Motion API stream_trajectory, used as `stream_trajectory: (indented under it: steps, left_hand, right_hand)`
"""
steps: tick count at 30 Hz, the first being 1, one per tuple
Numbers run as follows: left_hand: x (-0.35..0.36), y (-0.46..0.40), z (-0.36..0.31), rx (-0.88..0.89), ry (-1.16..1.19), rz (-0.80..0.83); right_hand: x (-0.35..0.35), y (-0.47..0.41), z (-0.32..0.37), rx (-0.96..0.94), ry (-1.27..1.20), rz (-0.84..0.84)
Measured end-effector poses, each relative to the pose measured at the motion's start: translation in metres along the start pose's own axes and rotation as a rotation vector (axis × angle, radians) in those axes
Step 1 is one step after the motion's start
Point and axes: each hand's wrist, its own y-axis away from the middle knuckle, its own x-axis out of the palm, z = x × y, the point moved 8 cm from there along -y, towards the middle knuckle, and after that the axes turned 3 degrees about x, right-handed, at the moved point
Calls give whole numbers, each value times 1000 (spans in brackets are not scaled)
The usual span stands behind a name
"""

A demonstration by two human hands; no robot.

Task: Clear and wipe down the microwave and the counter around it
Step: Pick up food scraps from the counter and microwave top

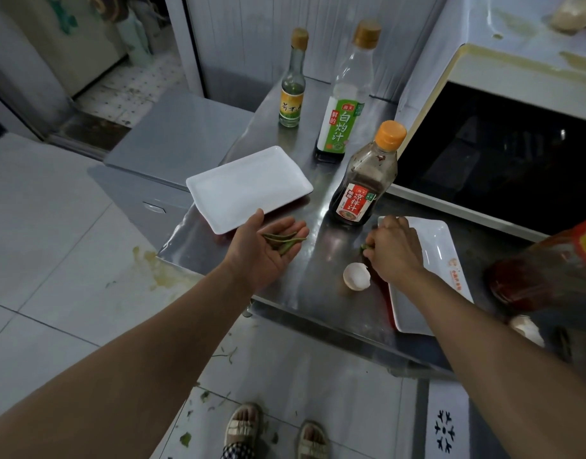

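Observation:
My left hand [268, 251] is held palm up over the steel counter [318, 286], its fingers straight, with several green vegetable scraps [282, 241] lying on the palm. My right hand [392, 250] is knuckles up on the counter and pinches a small green scrap [365, 247] at its fingertips. A broken eggshell [356, 276] lies just in front of that hand. The white microwave [503, 134] stands at the right with its dark door facing me and stains on its top.
Three sauce bottles stand on the counter: a brown one with an orange cap [364, 180], a green-labelled one [342, 104] and a small yellow-labelled one [293, 84]. Two white rectangular plates [248, 187] [440, 260] lie there. A red packet [549, 263] and another eggshell [526, 329] sit at the right. Green scraps litter the floor.

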Motion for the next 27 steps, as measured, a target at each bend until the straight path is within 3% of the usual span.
stream_trajectory:
  steps: [6,11,18,27]
  left_hand:
    - [-1,2,-4,2,7,-9]
    - [6,8,-13,14,14,-6]
    - [15,20,-28,44,32,-7]
    - [12,23,-34,48,41,7]
  right_hand:
    - [-22,6,6,18,-400,9]
    - [-69,9,42,-128,-629,-68]
    - [-115,8,103,-340,-637,-163]
    - [-108,6,129,-400,-562,-133]
